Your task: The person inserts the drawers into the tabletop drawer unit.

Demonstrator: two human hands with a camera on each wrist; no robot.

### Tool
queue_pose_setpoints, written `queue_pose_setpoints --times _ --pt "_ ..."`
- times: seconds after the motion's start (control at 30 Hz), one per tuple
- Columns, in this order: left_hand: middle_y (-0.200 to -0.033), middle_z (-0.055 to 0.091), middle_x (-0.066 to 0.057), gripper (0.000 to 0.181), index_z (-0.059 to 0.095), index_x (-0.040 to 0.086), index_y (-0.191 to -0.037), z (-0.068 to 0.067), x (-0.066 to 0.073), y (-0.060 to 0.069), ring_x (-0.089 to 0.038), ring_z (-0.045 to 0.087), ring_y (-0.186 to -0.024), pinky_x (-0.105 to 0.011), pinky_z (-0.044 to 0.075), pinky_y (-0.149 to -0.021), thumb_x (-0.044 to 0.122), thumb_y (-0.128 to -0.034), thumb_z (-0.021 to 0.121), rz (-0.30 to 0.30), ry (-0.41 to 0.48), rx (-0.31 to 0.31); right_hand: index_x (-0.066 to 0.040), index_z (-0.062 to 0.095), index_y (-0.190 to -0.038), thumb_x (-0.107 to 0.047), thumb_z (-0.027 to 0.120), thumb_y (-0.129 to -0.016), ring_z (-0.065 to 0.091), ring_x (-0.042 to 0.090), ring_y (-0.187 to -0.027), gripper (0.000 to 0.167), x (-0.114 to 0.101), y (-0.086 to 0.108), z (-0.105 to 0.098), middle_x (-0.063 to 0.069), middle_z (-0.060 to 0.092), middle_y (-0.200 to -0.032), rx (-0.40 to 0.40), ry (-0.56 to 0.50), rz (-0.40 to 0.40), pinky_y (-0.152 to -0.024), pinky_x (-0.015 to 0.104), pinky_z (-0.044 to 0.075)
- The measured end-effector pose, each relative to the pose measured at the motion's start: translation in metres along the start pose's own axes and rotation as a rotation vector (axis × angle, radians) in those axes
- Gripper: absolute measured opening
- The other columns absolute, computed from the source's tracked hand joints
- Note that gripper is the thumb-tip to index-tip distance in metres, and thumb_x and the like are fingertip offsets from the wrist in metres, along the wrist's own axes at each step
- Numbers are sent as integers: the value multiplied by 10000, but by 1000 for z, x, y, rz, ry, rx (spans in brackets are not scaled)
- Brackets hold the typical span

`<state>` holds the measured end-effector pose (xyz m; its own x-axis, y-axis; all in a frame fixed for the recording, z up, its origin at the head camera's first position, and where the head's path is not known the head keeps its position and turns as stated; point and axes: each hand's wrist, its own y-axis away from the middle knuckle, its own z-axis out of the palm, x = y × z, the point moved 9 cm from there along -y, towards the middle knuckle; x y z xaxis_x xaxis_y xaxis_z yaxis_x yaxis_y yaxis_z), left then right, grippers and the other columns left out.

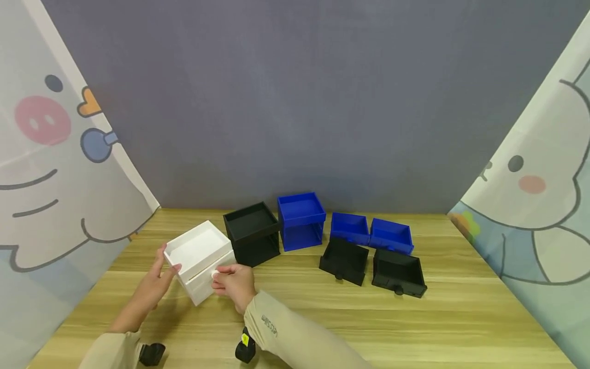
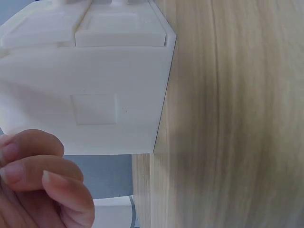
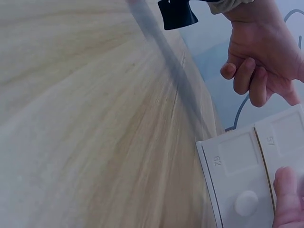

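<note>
A white two-drawer cabinet point(image 1: 198, 248) with a tray-like top stands at the left of the table. My left hand point(image 1: 154, 287) holds its left upper edge, thumb near the front and index finger farther back. The other left fingers hang curled beside the cabinet in the left wrist view. In front, my right hand point(image 1: 236, 284) pinches a round white knob point(image 1: 214, 275) on the upper drawer. The lower drawer point(image 3: 236, 159), marked 62, shows its own knob in the right wrist view. Both drawers sit in the cabinet.
Behind the white cabinet are a black cabinet point(image 1: 252, 225) and a blue cabinet point(image 1: 301, 210) with open fronts. To their right lie two blue drawers, including one drawer point(image 1: 392, 234), and two black drawers, one drawer point(image 1: 398, 271) at far right. A grey wall point(image 1: 295, 102) rises behind.
</note>
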<state>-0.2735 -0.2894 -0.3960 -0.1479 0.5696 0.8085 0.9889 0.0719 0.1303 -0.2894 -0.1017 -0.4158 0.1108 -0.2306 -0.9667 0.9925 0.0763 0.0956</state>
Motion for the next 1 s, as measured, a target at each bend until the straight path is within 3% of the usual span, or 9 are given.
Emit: queue_pose_setpoints --times 0.17,0.3,0.43,0.53,0.57,0.63,0.67,0.83,1.0 --pt "-1418 132 -468 809 -207 224 -1503 -1 -2 1 -356 547 -729 -300 392 -426 402 -1005 405 -14 -10 -3 82 707 -879 105 687 -783 695 265 -654 101 1 -1 2 145 693 -727 10 -1 6 -565 327 551" --pt "-1445 74 -446 804 -195 196 -1508 -3 2 4 -521 513 -984 -331 427 -450 390 -1007 404 11 -25 14 65 710 -883 93 693 -785 691 247 -637 104 1 -1 3 132 694 -727 6 4 24 -561 327 551" --pt "-1428 92 -459 797 -178 166 -1512 -6 6 6 -537 555 -878 -354 462 -482 397 -1010 396 30 -62 25 41 706 -889 82 693 -790 665 185 -590 108 2 -4 4 115 691 -722 -41 37 77 -577 332 554" --pt "-1434 86 -449 798 -180 155 -1509 -7 7 6 -599 526 -956 -478 510 -629 421 -1011 385 35 -106 16 22 703 -898 56 691 -802 638 137 -562 102 2 -7 3 113 691 -712 -101 74 114 -578 319 553" --pt "-1445 68 -436 801 -181 146 -1507 -7 8 6 -644 418 -1109 -556 491 -723 427 -1012 383 38 -127 10 18 704 -903 40 693 -810 630 125 -556 97 1 -8 2 109 692 -712 -127 84 123 -579 314 553" --pt "-1440 93 -433 812 -164 124 -1509 -11 8 6 -653 383 -1137 -650 426 -804 460 -1007 378 44 -195 -3 17 703 -924 7 695 -831 647 134 -576 94 -1 -8 -1 119 696 -725 -182 114 124 -588 311 553" --pt "-1442 92 -427 820 -160 108 -1507 -13 10 6 -657 264 -1216 -694 367 -851 478 -1006 373 52 -240 -14 16 702 -934 -12 695 -841 659 145 -592 98 -4 -8 -5 127 701 -738 -205 128 121 -598 314 554" --pt "-1428 172 -414 745 -35 17 -1515 -34 25 8 -658 257 -1206 -741 290 -854 497 -1027 261 120 -378 -47 51 673 -1021 -63 693 -862 700 258 -715 196 -18 -8 -40 175 713 -876 -236 220 87 -674 384 558" --pt "-1313 400 -424 648 57 28 -1526 -62 60 10 -503 552 -983 -677 373 -782 442 -1044 184 189 -355 37 59 622 -1161 -108 691 -875 674 296 -787 339 -30 -5 -94 106 694 -932 -228 440 61 -683 391 546"
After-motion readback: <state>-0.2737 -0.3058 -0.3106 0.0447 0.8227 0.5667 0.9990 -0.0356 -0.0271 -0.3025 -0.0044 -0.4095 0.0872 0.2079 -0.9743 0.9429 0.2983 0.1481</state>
